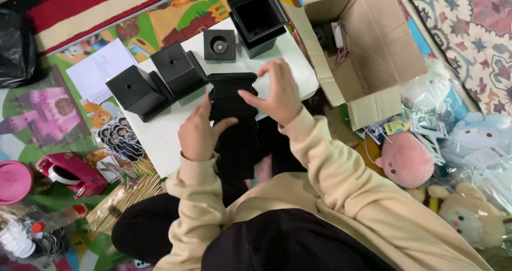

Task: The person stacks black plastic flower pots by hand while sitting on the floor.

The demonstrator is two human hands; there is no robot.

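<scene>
Over the white table's [160, 138] near edge, left hand [198, 134] and right hand [277, 92] both clamped on black pot stack [232, 98].

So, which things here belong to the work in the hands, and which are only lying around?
In use:
- stack of black square pots, gripped by left hand and right hand
- three single black pots
- small black base
- white table
- cardboard box

Lying about:
- pink plush toy
- pink tape dispenser
- white paper

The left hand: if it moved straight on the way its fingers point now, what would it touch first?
The left hand already touches the stack of black pots it holds with the right hand. Past that stack, probably the small black square base on the white table, though depth is unclear.
</scene>
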